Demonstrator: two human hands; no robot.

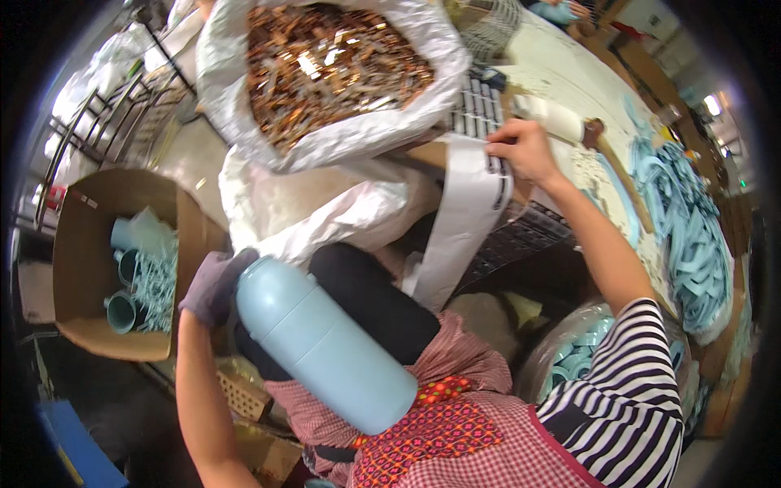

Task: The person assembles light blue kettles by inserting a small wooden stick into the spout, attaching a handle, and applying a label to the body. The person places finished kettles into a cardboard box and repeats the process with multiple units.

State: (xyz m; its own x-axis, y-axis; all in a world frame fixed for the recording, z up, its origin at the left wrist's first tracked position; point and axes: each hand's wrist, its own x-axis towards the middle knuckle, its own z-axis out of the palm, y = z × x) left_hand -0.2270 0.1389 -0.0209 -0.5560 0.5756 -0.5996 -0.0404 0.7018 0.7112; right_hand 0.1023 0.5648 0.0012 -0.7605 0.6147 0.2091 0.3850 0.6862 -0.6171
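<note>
A light blue, round-ended plastic canister lies tilted across my lap, its flat end against my apron. My left hand, in a grey glove, grips its rounded upper end; some of the fingers are hidden behind it. At the table edge my bare right hand pinches a strip of labels between thumb and fingers. White and curling, the strip hangs down from the table toward my knees. Dark printed marks run along its part on the table.
A white sack of shiny copper-coloured pieces stands ahead. On the left, a cardboard box holds blue cups and stringy scraps. The worktable carries a white roll and blue strips. Right of my lap sits a bag of blue parts.
</note>
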